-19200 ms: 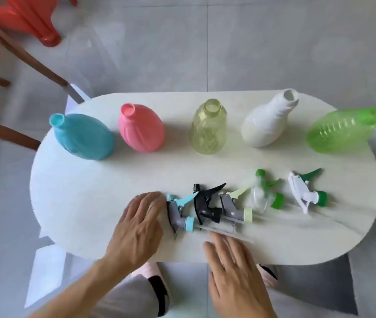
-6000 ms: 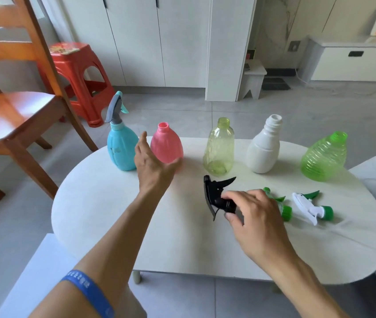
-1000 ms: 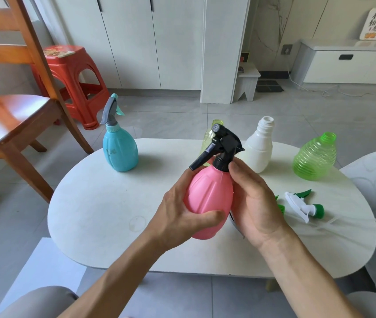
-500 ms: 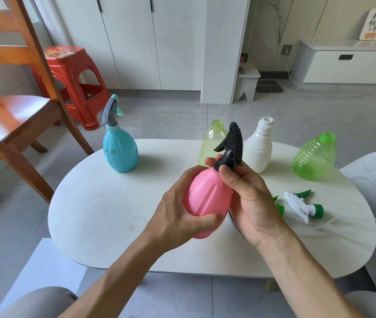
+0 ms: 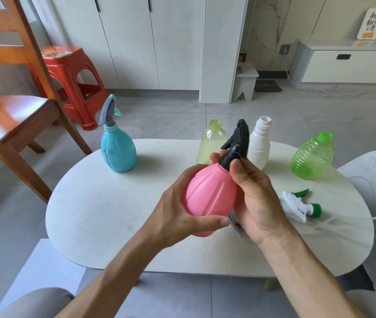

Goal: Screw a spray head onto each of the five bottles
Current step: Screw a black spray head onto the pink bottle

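My left hand (image 5: 178, 210) grips the pink bottle (image 5: 207, 196) above the white oval table (image 5: 104, 216), tilted to the right. A black spray head (image 5: 237, 140) sits on its neck, and my right hand (image 5: 254, 193) pinches the head's collar. The blue bottle (image 5: 118, 151) at the back left carries a grey spray head (image 5: 108, 111). The yellow bottle (image 5: 210, 143), white bottle (image 5: 260, 143) and green bottle (image 5: 313, 156) stand open-necked at the back. A white spray head with green trigger (image 5: 299, 204) lies on the table to the right. Other heads are hidden behind my hands.
A wooden chair (image 5: 10, 111) and a red plastic stool (image 5: 67, 81) stand left of the table. White cabinets line the back wall. A white patterned seat (image 5: 375, 180) touches the table's right edge. Thin clear dip tubes (image 5: 343, 223) lie across the table's right side.
The black spray head has turned on the pink bottle's neck, its nozzle swinging from the left to pointing away and upright. My right hand has shifted its pinch at the collar.
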Tool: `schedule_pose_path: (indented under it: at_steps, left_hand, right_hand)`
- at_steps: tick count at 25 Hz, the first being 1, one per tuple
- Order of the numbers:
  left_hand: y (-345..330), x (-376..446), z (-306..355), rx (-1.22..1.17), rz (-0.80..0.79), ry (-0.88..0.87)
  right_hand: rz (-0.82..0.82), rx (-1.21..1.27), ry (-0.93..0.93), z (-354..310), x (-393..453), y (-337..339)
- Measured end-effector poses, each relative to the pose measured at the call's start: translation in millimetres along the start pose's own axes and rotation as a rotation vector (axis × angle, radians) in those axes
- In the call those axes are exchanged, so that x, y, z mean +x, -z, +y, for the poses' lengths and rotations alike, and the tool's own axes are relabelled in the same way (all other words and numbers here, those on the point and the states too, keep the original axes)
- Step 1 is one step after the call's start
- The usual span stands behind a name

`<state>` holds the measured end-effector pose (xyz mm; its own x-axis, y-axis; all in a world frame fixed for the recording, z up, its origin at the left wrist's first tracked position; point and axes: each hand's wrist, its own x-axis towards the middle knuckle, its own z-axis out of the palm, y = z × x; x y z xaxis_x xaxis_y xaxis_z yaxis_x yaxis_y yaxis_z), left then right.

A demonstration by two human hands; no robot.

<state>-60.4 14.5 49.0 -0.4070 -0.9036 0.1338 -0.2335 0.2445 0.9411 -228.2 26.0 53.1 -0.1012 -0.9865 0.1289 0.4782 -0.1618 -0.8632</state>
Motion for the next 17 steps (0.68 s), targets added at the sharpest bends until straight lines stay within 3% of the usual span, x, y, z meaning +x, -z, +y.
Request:
schedule_pose_path:
  at_steps: [3,6,11,17]
  left_hand:
    - [6,1,2,-0.028,-0.092,0.055]
    - [5,-1,3,0.026,-0.051,0.035]
    - [17,-1,3,-0.050,-0.210,0.068]
    - [12,-4,-1,-0.025,-0.105,0.053]
  right_hand:
    - [-0.114,0.069,-0.021,-11,1,5]
    - [-0.163,-0.108,-0.023,-14,2,6]
    - [-0.259,-0.141,-0.074,-19,3,7]
    - [-0.175,-0.273,0.002,-15,1,-1]
